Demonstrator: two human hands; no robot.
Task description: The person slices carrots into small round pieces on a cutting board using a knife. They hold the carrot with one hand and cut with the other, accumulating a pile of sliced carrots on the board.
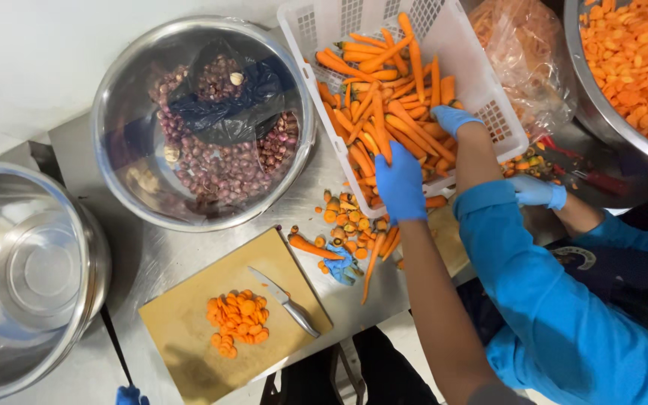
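Dozens of carrots (395,124) lie in the tilted basket (481,82), their long axes mostly running away from your right hand (400,184), under and just ahead of its fingers. Those fingers press into the pile; you cannot tell whether they clasp one. Your left hand (129,395) sits well apart, barely showing, so its grip cannot be told either.

A steel table (189,251) carries a cutting board (189,330). Behind the board stands a bowl (114,112), left of it a pot (31,277), right of it carrot ends (346,221) and a basket (481,90).
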